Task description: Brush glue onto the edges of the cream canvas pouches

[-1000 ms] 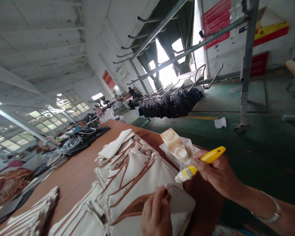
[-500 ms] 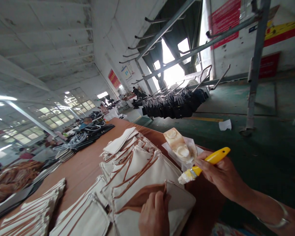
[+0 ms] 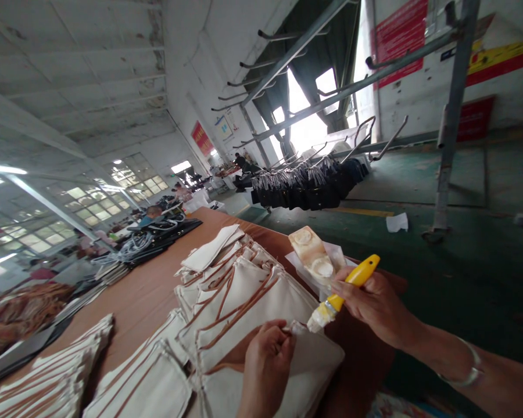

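Left hand (image 3: 268, 366): fingers curled in, tips pinching edge of top piece; prob steadies that edge so it can't slide.
Right hand (image 3: 381, 302): closed round brush handle, thumb side twd bristles; looks like a pencil-type grip, prob for fine tip ctrl.
Brush (image 3: 361, 271): yellow handle tilted up to right, bristles (image 3: 319, 316) pointing down-left, caked w/ white stuff. Tip by edge of top piece; contact or gap, can't tell.
Top piece (image 3: 318, 360): pale, near right end of stack, btwn hands and below brush tip.
Stack (image 3: 253, 299): pale pieces w/ brown strips, overlapped & fanned far to near, prob so each edge is easy to reach.
Tub (image 3: 307, 247): tan, white residue in it, just beyond right fingers; close by, prob for short brush travel. White sheet (image 3: 337, 255) under it (drip guard, I'd guess).
Table (image 3: 148, 284): brown top, carries all of the above.
Side pile (image 3: 56, 371): more pale pieces w/ brown strips, near left, apart from stack; prob set there for elbow room.
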`<act>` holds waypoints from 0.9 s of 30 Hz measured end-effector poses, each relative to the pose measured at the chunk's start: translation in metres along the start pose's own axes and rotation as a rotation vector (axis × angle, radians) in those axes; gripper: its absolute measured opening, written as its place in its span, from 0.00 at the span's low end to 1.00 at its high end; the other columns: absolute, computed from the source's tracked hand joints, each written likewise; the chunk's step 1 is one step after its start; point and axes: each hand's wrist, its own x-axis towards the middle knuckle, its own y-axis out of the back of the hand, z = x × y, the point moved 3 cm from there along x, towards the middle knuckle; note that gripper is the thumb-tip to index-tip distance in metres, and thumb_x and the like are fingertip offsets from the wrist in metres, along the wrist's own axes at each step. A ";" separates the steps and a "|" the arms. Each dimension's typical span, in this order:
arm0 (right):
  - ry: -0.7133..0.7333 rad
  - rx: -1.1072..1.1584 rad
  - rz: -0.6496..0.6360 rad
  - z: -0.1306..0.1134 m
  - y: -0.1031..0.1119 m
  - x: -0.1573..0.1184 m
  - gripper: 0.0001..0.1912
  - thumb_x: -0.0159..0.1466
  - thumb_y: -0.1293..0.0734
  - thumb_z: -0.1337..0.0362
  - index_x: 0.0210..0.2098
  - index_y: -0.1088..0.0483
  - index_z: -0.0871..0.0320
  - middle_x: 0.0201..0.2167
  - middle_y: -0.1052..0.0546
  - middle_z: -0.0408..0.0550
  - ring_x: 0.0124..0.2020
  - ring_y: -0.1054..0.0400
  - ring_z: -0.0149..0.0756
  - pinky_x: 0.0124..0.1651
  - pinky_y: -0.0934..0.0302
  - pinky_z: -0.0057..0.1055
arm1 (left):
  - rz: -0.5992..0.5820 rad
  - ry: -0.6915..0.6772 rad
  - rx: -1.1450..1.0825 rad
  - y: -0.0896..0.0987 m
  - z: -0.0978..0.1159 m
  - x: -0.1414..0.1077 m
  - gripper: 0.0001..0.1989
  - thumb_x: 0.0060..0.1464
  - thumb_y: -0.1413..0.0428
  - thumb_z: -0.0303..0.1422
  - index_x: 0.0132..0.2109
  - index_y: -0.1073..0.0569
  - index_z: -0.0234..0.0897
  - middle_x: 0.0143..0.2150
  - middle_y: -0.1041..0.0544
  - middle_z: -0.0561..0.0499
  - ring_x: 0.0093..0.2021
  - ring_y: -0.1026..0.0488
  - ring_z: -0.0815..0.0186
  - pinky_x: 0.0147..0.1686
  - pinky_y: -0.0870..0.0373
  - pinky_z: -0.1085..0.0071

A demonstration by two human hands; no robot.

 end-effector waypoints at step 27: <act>0.222 -0.306 -0.115 -0.011 -0.026 0.001 0.13 0.68 0.36 0.57 0.29 0.33 0.57 0.22 0.33 0.41 0.25 0.39 0.33 0.31 0.43 0.29 | 0.198 -0.143 0.042 -0.043 -0.010 -0.032 0.12 0.58 0.48 0.31 0.26 0.39 0.41 0.28 0.32 0.55 0.27 0.34 0.71 0.28 0.40 0.75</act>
